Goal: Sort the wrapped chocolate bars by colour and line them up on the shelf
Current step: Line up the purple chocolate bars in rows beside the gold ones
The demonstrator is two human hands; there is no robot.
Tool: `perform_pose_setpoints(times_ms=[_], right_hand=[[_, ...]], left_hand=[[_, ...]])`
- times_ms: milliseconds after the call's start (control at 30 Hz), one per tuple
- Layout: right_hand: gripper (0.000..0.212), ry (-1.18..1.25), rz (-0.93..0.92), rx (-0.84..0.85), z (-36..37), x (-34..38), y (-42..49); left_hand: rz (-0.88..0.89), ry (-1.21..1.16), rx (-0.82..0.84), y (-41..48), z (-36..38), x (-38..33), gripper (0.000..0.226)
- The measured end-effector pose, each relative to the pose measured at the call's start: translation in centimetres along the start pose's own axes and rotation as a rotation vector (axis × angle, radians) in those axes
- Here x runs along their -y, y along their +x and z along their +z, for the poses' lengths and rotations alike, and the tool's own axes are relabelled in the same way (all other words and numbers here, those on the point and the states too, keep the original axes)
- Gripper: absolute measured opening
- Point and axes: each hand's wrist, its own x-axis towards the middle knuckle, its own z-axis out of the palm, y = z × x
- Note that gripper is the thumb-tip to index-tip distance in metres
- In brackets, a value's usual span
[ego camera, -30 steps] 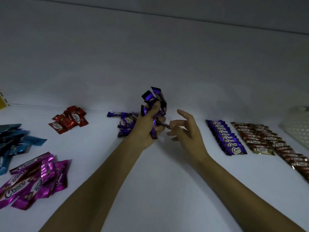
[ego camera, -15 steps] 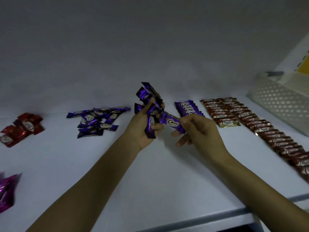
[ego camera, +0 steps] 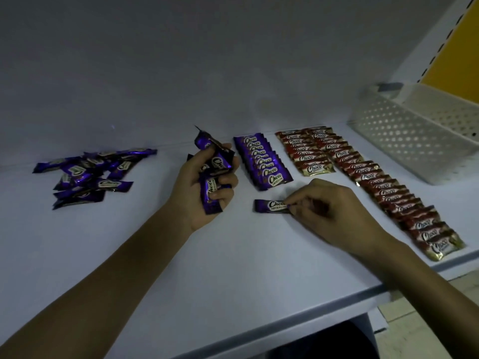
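My left hand (ego camera: pixel 202 187) grips a bunch of purple chocolate bars (ego camera: pixel 213 167) above the white shelf (ego camera: pixel 233 255). My right hand (ego camera: pixel 326 211) pinches the right end of a single purple bar (ego camera: pixel 269 205) that lies flat on the shelf, just in front of a neat row of purple bars (ego camera: pixel 261 158). A loose heap of purple bars (ego camera: pixel 90 174) lies to the left. Two rows of red and gold bars (ego camera: pixel 305 151) (ego camera: pixel 404 200) run along the right.
A white perforated plastic basket (ego camera: pixel 414 136) stands at the back right against a yellow panel (ego camera: pixel 451 55). The shelf's front edge (ego camera: pixel 285 327) runs across the lower right, with dark space below it.
My right hand has drawn one purple bar out of the bunch in my left hand and brought it down onto the shelf. The view has swung right; the red, pink and blue heaps left the frame.
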Motion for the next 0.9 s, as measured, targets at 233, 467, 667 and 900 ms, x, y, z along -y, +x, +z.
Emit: perform_pose_setpoints(times_ms=[233,467,667,900], right_hand=[[0.022,-0.188,0.089,0.087,0.2,0.4,1.5],[0.021,-0.307,0.050,-0.012,-0.5,-0.3,3.9],[0.035,-0.340,0.010,-0.048,-0.2,-0.5,4.7],[0.012,0.277,0.037,-0.112,2.2,5.7,6.4]], left_hand=[[-0.017,-0.049,0.119,0.2,-1.3,0.0,0.040],[-0.040,-0.064,0.126,0.3,-1.0,0.1,0.043],[-0.023,0.037,-0.019,-0.3,0.4,0.2,0.025],[0.055,0.255,-0.152,-0.4,1.5,1.2,0.016]])
